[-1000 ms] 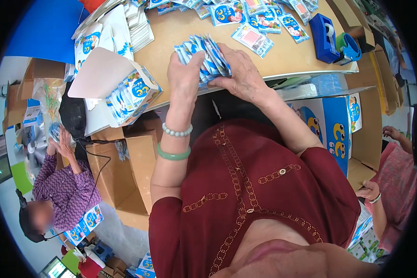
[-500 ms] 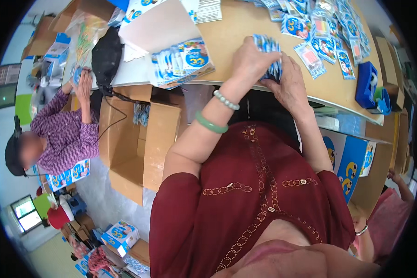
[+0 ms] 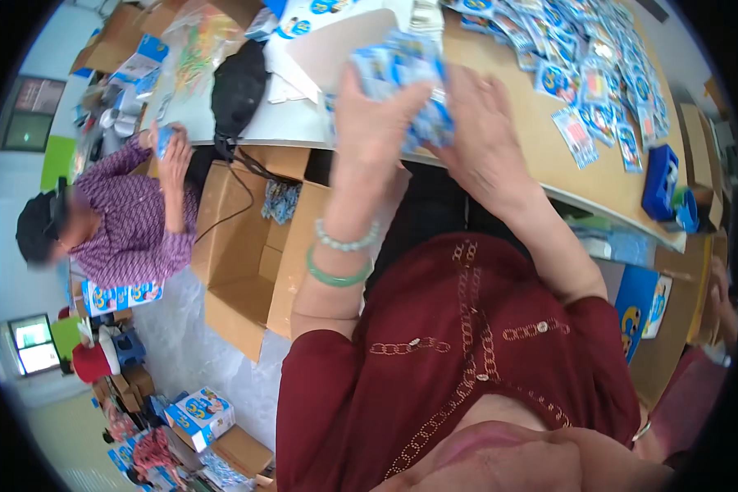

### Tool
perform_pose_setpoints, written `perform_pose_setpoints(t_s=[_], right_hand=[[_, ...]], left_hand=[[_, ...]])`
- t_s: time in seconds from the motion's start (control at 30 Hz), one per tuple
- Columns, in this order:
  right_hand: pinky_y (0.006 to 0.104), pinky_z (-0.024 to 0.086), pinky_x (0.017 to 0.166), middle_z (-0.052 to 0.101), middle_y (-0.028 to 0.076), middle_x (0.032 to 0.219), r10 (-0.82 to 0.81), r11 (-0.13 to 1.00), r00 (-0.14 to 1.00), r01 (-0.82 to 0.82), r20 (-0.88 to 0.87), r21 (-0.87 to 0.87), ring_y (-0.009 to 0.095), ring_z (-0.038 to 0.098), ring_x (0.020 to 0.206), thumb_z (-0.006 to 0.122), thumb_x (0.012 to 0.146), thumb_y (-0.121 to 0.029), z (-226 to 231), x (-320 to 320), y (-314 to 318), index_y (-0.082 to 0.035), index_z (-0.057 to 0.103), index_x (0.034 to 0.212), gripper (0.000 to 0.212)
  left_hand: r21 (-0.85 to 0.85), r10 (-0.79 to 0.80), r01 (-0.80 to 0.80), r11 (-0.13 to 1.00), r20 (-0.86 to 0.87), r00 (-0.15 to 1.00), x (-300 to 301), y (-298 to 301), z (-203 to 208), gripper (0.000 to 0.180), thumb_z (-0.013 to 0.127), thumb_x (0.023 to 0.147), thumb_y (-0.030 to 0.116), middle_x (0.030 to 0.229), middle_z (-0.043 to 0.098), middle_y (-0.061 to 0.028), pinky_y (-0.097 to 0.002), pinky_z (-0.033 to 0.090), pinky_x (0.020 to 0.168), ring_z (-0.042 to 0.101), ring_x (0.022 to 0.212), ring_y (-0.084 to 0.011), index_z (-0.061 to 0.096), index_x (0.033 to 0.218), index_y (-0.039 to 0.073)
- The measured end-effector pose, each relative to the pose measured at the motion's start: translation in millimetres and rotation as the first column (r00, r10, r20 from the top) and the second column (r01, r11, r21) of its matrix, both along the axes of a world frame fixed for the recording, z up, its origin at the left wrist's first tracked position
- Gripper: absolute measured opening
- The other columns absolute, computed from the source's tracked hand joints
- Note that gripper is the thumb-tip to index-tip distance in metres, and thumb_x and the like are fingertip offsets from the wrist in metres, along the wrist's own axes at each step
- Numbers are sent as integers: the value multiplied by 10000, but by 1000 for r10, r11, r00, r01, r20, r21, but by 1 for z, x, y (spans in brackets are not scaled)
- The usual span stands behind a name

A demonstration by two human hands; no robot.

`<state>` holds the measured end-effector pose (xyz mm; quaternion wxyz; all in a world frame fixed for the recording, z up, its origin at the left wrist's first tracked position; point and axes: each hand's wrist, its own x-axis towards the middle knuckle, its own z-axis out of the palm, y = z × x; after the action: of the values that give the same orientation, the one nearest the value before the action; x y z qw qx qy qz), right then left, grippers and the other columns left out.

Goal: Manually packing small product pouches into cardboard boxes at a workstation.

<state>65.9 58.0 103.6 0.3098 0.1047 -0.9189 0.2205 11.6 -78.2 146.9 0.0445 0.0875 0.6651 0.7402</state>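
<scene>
A bunch of small blue-and-white sachets (image 3: 402, 66) is held up over the near edge of the table, a little blurred by motion. My left hand (image 3: 373, 119) grips the bunch from its left side, thumb across the front. On the other side my right hand (image 3: 484, 135) presses against the sachets with its fingers along them, so the bunch sits between both hands. Just behind my left hand is a box with a raised white lid (image 3: 324, 53); its body is mostly hidden by that hand and the sachets.
Many loose sachets (image 3: 582, 74) are heaped at the far right of the table (image 3: 508, 107). A blue tape dispenser (image 3: 660, 184) stands at the right edge. A black bag (image 3: 238, 90) lies to the left. Below is an open carton (image 3: 246, 279). A co-worker (image 3: 131, 221) sits at left.
Both hands have moved left with the sachets, from the bare tabletop to in front of the lidded box. The view has shifted slightly. The co-worker's hands have risen with a small blue item.
</scene>
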Motion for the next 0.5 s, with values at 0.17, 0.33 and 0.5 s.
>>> perform_pose_setpoints(t_s=[0.17, 0.33, 0.5], right_hand=[[541, 267, 1088, 478, 244, 1287, 75, 997, 997, -76, 27, 14, 396, 435, 1251, 749, 753, -198, -20, -34, -29, 71, 319, 1359, 791], [571, 250, 1087, 469, 245, 1303, -10, 979, 995, -10, 98, 202, 387, 412, 1290, 701, 809, -235, -36, -46, -30, 69, 321, 1351, 729], [606, 235, 1072, 501, 263, 1243, -34, 933, 996, 1, 84, 360, 383, 441, 1263, 674, 826, -253, -38, -51, -31, 93, 363, 1291, 658]], left_hand=[[58, 77, -79, 995, 44, 996, -33, -27, -28, 383, 722, 769, 40, 988, 647, -117, -295, 547, 720, 646, 834, -159, 535, 1098, -18], [91, -14, 0, 996, 145, 989, -64, -31, -65, 400, 682, 794, 15, 1040, 650, -129, -304, 553, 739, 660, 873, -179, 529, 1159, -43], [55, -48, 38, 998, 183, 982, -70, -31, -84, 367, 645, 813, -4, 1047, 653, -131, -307, 554, 738, 664, 873, -185, 539, 1160, -55]])
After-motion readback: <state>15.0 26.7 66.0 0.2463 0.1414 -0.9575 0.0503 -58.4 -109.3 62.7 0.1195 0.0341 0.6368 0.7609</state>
